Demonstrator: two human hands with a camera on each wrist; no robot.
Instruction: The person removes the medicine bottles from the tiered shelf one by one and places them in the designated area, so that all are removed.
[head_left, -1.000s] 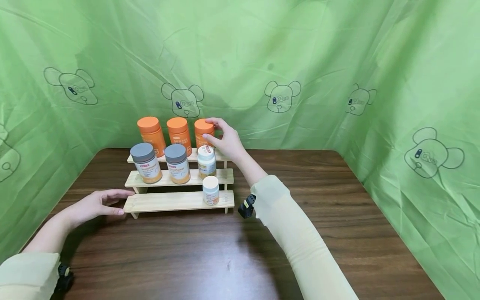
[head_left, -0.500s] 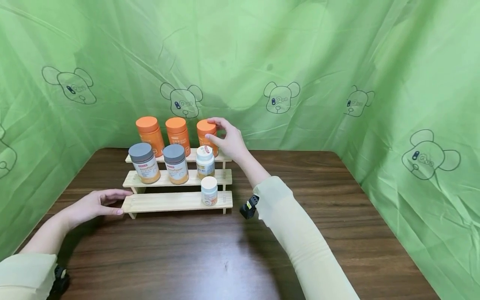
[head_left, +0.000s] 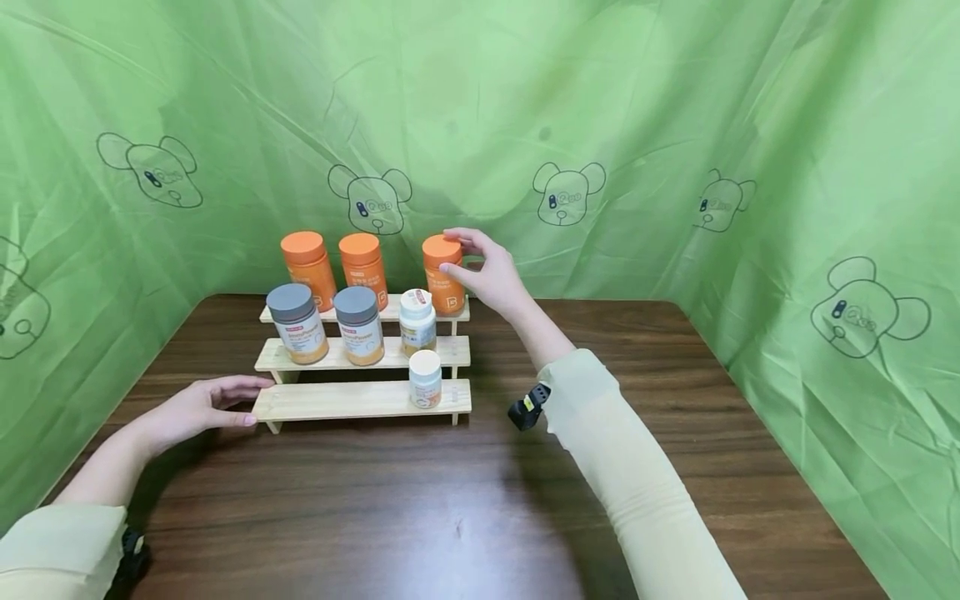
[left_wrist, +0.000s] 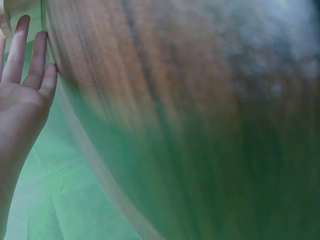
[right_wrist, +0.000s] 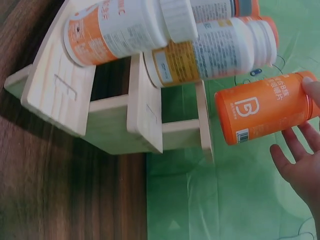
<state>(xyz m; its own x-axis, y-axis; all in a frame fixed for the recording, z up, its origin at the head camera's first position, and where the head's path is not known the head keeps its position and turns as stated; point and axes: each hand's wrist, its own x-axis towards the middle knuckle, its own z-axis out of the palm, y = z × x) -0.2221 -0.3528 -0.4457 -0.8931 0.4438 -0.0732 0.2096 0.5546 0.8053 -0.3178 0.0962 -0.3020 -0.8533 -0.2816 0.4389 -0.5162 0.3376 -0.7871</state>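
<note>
My right hand [head_left: 491, 271] grips an orange bottle [head_left: 445, 287] by its lid, at the right end of the top shelf. In the right wrist view a narrow gap shows between this orange bottle [right_wrist: 265, 107] and the shelf. At the lower left, my left hand [head_left: 191, 412] holds the left end of the wooden three-step rack [head_left: 322, 402] between thumb and fingers. Two more orange bottles [head_left: 309, 275] stand on the top step. Two grey-lidded jars [head_left: 297, 329] and a white bottle [head_left: 417, 321] occupy the middle step. A small white bottle [head_left: 425, 382] stands at the bottom step's right.
The rack stands on a dark wooden table [head_left: 360, 508], towards its back left. Green cloth [head_left: 480, 100] with bear-face drawings hangs behind and along both sides. The left wrist view is mostly blurred table and cloth, with the left hand [left_wrist: 25, 95] at its edge.
My right hand has moved the orange bottle rightward along the top shelf, widening the gap to the middle orange bottle. My left hand stays at the rack's left end.
</note>
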